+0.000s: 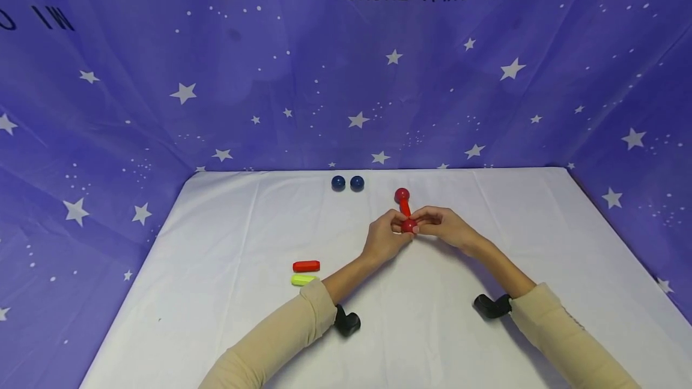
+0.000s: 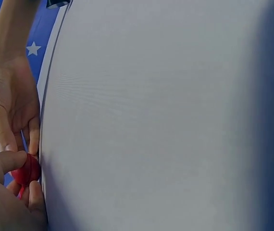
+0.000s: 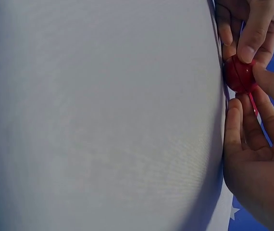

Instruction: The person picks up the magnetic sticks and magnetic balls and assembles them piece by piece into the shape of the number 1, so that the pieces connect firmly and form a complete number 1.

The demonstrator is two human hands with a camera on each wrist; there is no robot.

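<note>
Both hands meet over the white table at a red ball (image 1: pixel 408 226), which sits on the near end of a red stick (image 1: pixel 405 208). Another red ball (image 1: pixel 402 195) is on the stick's far end. From the left, my left hand (image 1: pixel 387 238) pinches the near ball with thumb and fingers. My right hand (image 1: pixel 447 226) grips the same ball from the right, its thumb on the ball's side. In the right wrist view a seam line runs across this ball (image 3: pixel 239 76), with fingertips of both hands around it.
Two dark blue balls (image 1: pixel 348 183) stand side by side near the table's back edge. A red stick (image 1: pixel 306 266) and a yellow-green stick (image 1: pixel 303 280) lie by the left forearm. Black wrist devices (image 1: pixel 492 306) stick out from the beige sleeves. A starry purple cloth (image 1: pixel 357 77) hangs behind the table.
</note>
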